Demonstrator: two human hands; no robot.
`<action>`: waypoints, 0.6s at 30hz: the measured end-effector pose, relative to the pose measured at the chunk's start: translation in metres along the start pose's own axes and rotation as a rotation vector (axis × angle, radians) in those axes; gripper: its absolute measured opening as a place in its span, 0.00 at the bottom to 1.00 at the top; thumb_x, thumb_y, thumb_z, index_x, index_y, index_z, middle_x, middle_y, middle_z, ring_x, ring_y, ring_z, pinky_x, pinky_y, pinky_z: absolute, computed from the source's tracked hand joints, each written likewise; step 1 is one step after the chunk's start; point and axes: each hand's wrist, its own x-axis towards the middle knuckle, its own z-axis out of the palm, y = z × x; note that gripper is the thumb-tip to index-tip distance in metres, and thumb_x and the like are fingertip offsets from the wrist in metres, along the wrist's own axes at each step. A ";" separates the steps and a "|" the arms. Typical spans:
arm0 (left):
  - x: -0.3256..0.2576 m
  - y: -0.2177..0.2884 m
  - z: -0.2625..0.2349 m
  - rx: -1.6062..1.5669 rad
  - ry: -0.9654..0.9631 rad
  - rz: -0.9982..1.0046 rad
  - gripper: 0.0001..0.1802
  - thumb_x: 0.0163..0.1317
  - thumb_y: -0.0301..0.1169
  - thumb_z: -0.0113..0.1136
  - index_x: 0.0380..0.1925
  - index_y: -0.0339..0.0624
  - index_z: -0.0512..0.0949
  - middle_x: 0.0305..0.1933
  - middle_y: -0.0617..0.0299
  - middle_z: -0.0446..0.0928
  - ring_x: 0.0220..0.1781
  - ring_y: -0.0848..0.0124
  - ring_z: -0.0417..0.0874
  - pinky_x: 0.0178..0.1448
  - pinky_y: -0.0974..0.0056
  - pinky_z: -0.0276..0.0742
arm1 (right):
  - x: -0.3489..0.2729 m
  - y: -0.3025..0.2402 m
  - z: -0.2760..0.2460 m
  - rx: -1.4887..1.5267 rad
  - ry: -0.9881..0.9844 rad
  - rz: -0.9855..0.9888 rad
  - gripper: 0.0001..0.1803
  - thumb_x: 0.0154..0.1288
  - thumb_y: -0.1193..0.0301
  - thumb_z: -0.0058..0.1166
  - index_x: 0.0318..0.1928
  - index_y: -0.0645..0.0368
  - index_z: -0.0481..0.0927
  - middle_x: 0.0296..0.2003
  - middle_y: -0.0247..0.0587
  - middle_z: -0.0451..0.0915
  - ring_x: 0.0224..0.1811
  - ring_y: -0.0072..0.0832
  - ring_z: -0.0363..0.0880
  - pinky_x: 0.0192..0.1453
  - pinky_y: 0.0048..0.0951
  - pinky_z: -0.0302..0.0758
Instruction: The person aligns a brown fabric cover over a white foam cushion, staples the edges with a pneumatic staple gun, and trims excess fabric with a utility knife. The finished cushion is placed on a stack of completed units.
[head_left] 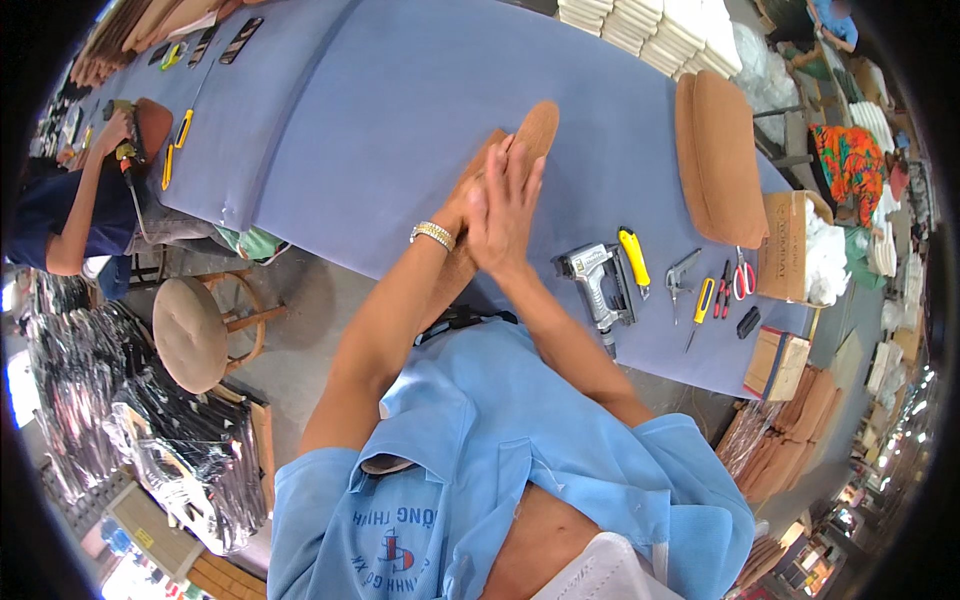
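Note:
A long brown upholstered cushion (pixel 540 127) stands on its narrow side at the near edge of the blue-covered table (pixel 390 130), its lower end close to my body. Both my hands are on the upper half of it. My left hand (pixel 461 207), with a bracelet at the wrist, lies against the cushion's left side; its fingers are mostly hidden behind the other hand. My right hand (pixel 503 225) crosses over the left one, palm toward the cushion, its fingers stretched out and slightly apart.
To the right lie a staple gun (pixel 599 288), a yellow cutter (pixel 633 262), a screwdriver (pixel 703 300) and red-handled scissors (pixel 741 277). Beyond them sit brown cushions (pixel 715 155) and a cardboard box (pixel 785 245). At the left, another person (pixel 70 220) works near a round stool (pixel 190 335).

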 end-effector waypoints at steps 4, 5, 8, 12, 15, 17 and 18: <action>-0.017 -0.009 -0.013 0.043 -0.042 -0.290 0.39 0.85 0.57 0.30 0.82 0.43 0.57 0.85 0.50 0.58 0.87 0.60 0.55 0.86 0.58 0.53 | -0.007 0.003 -0.003 0.111 -0.010 -0.021 0.32 0.83 0.53 0.36 0.79 0.52 0.68 0.83 0.57 0.51 0.86 0.65 0.34 0.82 0.74 0.33; -0.030 -0.011 -0.016 0.044 -0.047 -0.344 0.39 0.85 0.58 0.30 0.82 0.43 0.58 0.85 0.50 0.58 0.86 0.60 0.56 0.86 0.58 0.53 | -0.006 0.008 -0.003 0.164 -0.005 -0.013 0.31 0.83 0.53 0.36 0.78 0.52 0.69 0.83 0.57 0.51 0.86 0.65 0.35 0.82 0.73 0.33; -0.105 -0.017 -0.029 -0.032 -0.044 -0.368 0.40 0.83 0.60 0.32 0.82 0.43 0.60 0.83 0.50 0.61 0.85 0.61 0.59 0.84 0.58 0.56 | 0.005 0.027 -0.006 0.159 0.005 -0.065 0.28 0.84 0.54 0.36 0.73 0.51 0.77 0.82 0.54 0.57 0.86 0.63 0.41 0.83 0.71 0.37; -0.221 -0.036 -0.045 -0.085 -0.023 -0.281 0.44 0.78 0.66 0.41 0.81 0.48 0.62 0.81 0.52 0.65 0.82 0.62 0.64 0.83 0.58 0.60 | 0.047 0.067 -0.019 0.146 0.031 -0.085 0.25 0.85 0.56 0.36 0.60 0.51 0.87 0.76 0.50 0.69 0.84 0.59 0.51 0.84 0.67 0.43; -0.285 -0.057 -0.031 -0.050 0.108 -0.043 0.45 0.71 0.60 0.60 0.81 0.51 0.63 0.80 0.51 0.68 0.81 0.60 0.68 0.83 0.57 0.60 | 0.080 0.096 -0.027 0.150 0.009 -0.156 0.25 0.85 0.58 0.38 0.49 0.52 0.92 0.69 0.48 0.77 0.82 0.56 0.56 0.84 0.60 0.49; -0.294 -0.054 -0.019 0.054 0.259 -0.034 0.47 0.66 0.54 0.70 0.80 0.50 0.64 0.77 0.48 0.72 0.79 0.58 0.72 0.81 0.55 0.64 | 0.099 0.105 -0.026 0.182 -0.030 -0.217 0.25 0.84 0.59 0.40 0.44 0.54 0.93 0.65 0.47 0.81 0.81 0.54 0.58 0.83 0.55 0.54; -0.285 -0.050 -0.006 0.150 0.355 -0.081 0.48 0.63 0.50 0.74 0.79 0.48 0.65 0.75 0.47 0.74 0.76 0.56 0.75 0.79 0.54 0.68 | 0.103 0.106 -0.025 0.193 -0.034 -0.210 0.25 0.84 0.60 0.41 0.43 0.55 0.93 0.64 0.46 0.82 0.81 0.53 0.59 0.83 0.53 0.55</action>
